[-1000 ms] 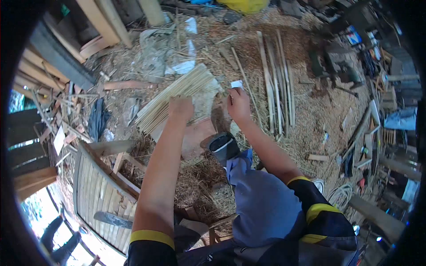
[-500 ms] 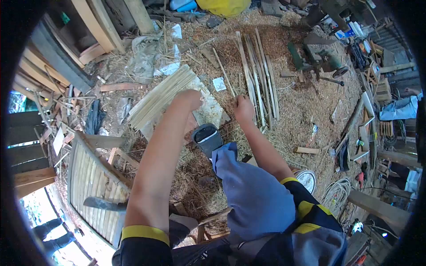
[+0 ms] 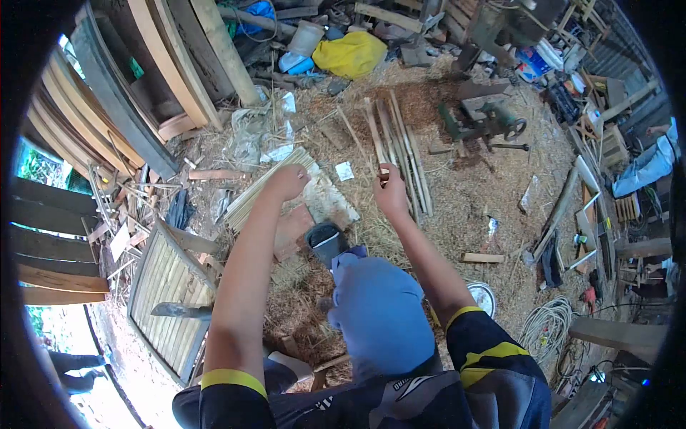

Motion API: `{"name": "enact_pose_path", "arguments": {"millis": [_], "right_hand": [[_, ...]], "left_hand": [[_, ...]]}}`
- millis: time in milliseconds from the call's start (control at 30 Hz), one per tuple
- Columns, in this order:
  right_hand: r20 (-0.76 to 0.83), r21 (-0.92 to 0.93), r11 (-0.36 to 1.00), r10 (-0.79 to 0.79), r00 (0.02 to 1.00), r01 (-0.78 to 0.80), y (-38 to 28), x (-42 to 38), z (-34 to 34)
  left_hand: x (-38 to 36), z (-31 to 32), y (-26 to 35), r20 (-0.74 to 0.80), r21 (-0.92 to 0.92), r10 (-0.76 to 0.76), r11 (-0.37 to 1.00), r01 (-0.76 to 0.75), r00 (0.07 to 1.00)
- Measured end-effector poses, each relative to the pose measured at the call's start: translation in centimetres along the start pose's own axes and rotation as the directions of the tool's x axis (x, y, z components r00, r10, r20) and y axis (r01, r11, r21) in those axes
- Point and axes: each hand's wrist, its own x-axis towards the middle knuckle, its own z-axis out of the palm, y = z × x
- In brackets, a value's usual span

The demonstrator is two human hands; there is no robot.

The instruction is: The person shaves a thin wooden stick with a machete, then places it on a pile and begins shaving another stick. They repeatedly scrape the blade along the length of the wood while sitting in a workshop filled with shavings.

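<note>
Head view: ground is a mat of dry straw and sawdust (image 3: 457,186), fibrous, tan to rust. Left hand (image 3: 287,181) is loosely curled, knuckles up, resting on the near end of a bundle of thin pale bamboo splints (image 3: 268,187); the splints lie flat, parallel, fanned slightly, running up-right toward crumpled clear plastic sheeting (image 3: 256,136). Can't tell whether the fingers actually clamp any splint or just press on them. Right hand (image 3: 391,191) is pinched closed on the near end of one long bamboo strip (image 3: 381,146), which belongs to a loose row of long flat bamboo strips (image 3: 401,154) lying side by side on the straw, just right of the splint bundle. Small white paper scrap (image 3: 344,171) sits between the two hands. Below the hands: a grey rubber boot (image 3: 325,242) on a blue trouser leg (image 3: 379,307). Left of the arm: a slatted bamboo panel (image 3: 168,300) with a dark blade (image 3: 179,310) lying on it. Green cast-metal machine (image 3: 486,120) upper right, well apart; coiled pale rope (image 3: 547,322) lower right.
</note>
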Motion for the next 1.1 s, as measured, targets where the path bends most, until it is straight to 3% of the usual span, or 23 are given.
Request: {"name": "enact_pose_path", "arguments": {"millis": [100,233,333,367,467,500,600,767,867,933,967,1067,1100], "right_hand": [[-0.023,0.198,0.979,-0.049,0.999,0.053,-4.4,-0.1,-3.7],[0.095,0.359,0.923,-0.184,0.978,0.139,-10.0,-0.4,-8.6],[0.182,0.459,0.877,-0.252,0.950,0.144,-16.2,-2.5,-12.9],[0.199,0.476,0.862,-0.301,0.933,0.176,-17.6,-3.1,-13.9],[0.294,0.546,0.828,-0.333,0.896,0.129,-22.9,-5.8,-16.5],[0.315,0.549,0.825,-0.352,0.881,0.134,-24.4,-6.7,-17.1],[0.376,0.521,0.836,-0.409,0.831,0.175,-28.2,-9.8,-17.4],[0.412,0.451,0.848,-0.474,0.778,0.278,-30.2,-14.0,-12.7],[0.514,0.418,0.870,-0.464,0.722,0.262,-30.7,-16.3,-8.9],[0.632,0.357,0.898,-0.436,0.641,0.258,-31.8,-18.7,-6.8],[0.687,0.313,0.919,-0.393,0.611,0.239,-32.2,-20.0,-5.3],[0.795,0.197,0.896,-0.384,0.470,0.398,-33.3,-23.5,-0.3],[0.820,0.193,0.902,-0.364,0.442,0.386,-32.9,-24.3,1.9]], "left_hand": [[-0.9,-2.3,3.6,-0.080,-0.100,0.016,0.995,-0.024,0.997],[-2.9,-6.6,10.0,-0.139,-0.361,0.016,0.930,-0.066,0.990],[-5.9,-9.2,14.8,-0.260,-0.768,-0.133,0.629,-0.121,0.956],[-7.1,-10.4,15.9,-0.289,-0.839,-0.089,0.504,-0.208,0.953],[-11.4,-14.3,19.3,-0.323,-0.936,-0.107,0.184,-0.301,0.940],[-13.4,-15.7,20.2,-0.383,-0.916,-0.076,0.158,-0.368,0.921],[-18.8,-18.3,20.9,-0.450,-0.875,-0.077,0.238,-0.422,0.890],[-28.9,-20.6,16.6,-0.582,-0.794,-0.182,0.335,-0.506,0.793],[-35.6,-21.4,10.7,-0.733,-0.640,-0.247,0.568,-0.518,0.634],[-39.9,-21.2,6.8,-0.789,-0.607,-0.330,0.553,-0.571,0.519],[-42.3,-21.0,5.3,-0.821,-0.565,-0.347,0.609,-0.557,0.454],[-47.7,-20.0,0.2,-0.852,-0.523,-0.403,0.676,-0.519,0.335],[-49.0,-19.9,-0.8,-0.841,-0.541,-0.445,0.670,-0.508,0.308]]}}
